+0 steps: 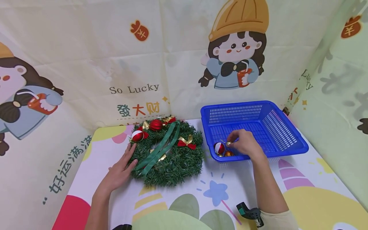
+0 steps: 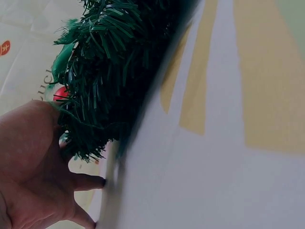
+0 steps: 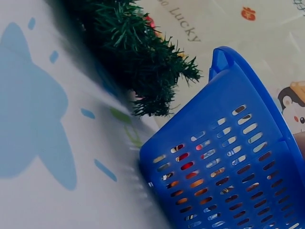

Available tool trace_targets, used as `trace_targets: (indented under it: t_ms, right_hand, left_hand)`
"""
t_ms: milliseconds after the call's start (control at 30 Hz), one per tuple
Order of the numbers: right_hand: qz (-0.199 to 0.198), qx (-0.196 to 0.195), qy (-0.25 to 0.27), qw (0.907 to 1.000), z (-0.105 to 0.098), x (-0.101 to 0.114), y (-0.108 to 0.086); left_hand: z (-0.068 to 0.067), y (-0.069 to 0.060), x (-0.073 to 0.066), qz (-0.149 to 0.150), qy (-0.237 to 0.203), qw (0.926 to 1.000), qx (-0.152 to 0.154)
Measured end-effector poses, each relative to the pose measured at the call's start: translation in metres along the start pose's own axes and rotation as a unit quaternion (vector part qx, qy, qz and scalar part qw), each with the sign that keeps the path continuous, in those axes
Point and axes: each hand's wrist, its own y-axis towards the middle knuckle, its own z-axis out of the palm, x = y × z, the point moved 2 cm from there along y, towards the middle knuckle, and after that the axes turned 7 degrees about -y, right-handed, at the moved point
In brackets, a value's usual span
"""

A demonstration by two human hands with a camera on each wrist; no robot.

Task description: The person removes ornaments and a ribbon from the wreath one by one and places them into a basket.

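A green wreath (image 1: 184,166) lies on the table, trimmed with red-and-gold bows (image 1: 187,142), a red ball (image 1: 156,125), a red-and-white ball (image 1: 137,136) and a green ribbon (image 1: 158,153). My left hand (image 1: 119,172) touches its left edge with fingers extended; in the left wrist view the thumb side meets the needles. Over the near left corner of a blue basket (image 1: 293,147), my right hand (image 1: 244,143) pinches a small gold bauble (image 1: 228,143). Below it in the basket are a red-and-white ball (image 1: 219,148) and an orange-gold ball (image 1: 229,153). The right wrist view shows mostly the basket's slotted side (image 3: 224,157), with the fingers hidden.
The basket stands right of the wreath, its raised rim (image 1: 238,105) near the back wall. A patterned cloth (image 1: 212,204) covers the table. Printed sheeting (image 1: 178,64) hangs behind and at both sides.
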Motion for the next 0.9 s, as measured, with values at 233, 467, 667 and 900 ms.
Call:
trace_targets:
  t_ms: [233, 467, 667, 900]
  right_hand:
    - [-0.004, 0.023, -0.015, 0.9996, 0.0024, 0.0012, 0.0014]
    - [-0.016, 0.047, -0.025, 0.9984, 0.0037, 0.0014, 0.0011]
    - [-0.022, 0.067, -0.029, 0.9971, 0.0049, 0.0017, -0.0008]
    - [-0.028, 0.065, -0.034, 0.9969, 0.0051, 0.0021, -0.0009]
  left_hand:
    - [-0.0011, -0.0007, -0.0010, 0.004, -0.005, 1.0000, -0.002]
    - [-0.0001, 0.0004, 0.0013, 0.004, -0.007, 1.0000, -0.001]
    - [0.0003, 0.0004, 0.0015, 0.004, 0.000, 1.0000, -0.003]
    - [0.0005, 0.0000, 0.0013, 0.005, 0.006, 1.0000, -0.004]
